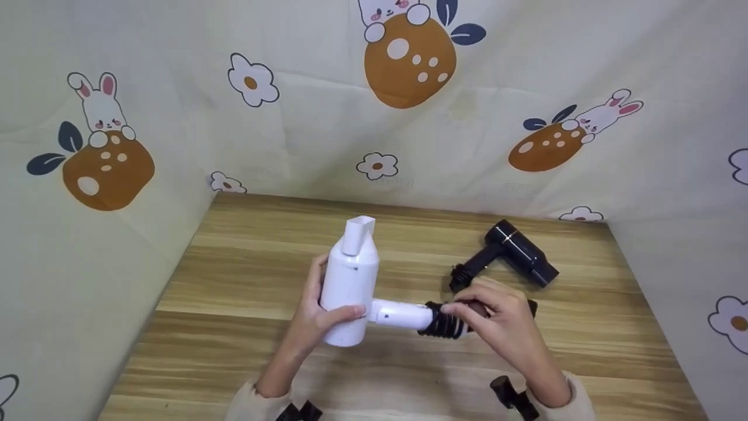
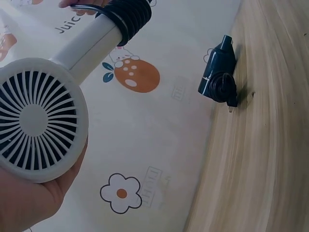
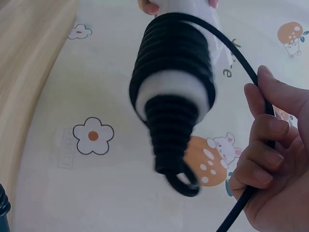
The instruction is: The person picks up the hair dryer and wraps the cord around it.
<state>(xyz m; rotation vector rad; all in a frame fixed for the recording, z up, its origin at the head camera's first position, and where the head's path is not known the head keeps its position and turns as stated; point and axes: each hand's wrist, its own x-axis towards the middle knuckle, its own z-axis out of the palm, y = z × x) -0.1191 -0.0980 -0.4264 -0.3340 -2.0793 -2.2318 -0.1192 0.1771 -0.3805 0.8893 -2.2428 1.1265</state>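
A white hair dryer [image 1: 349, 292] is held up over the table, its flat nozzle pointing away and its handle to the right. My left hand [image 1: 312, 313] grips the barrel, thumb across the near side. The round slotted intake [image 2: 34, 121] faces the left wrist camera. Black cord [image 1: 439, 320] is coiled around the handle's end. In my right hand [image 1: 505, 318] a length of that cord is pinched and curled into the fingers. The right wrist view shows this stretch of cord [image 3: 244, 60] arching from the coils to my fingers. The plug is not clearly seen.
A black hair dryer [image 1: 520, 251] lies at the back right of the wooden table [image 1: 245, 263], cord bundled at its handle. Fabric walls [image 1: 315, 128] with rabbits and flowers enclose the table. Dark wrist-worn pieces [image 1: 514, 397] show near both sleeves.
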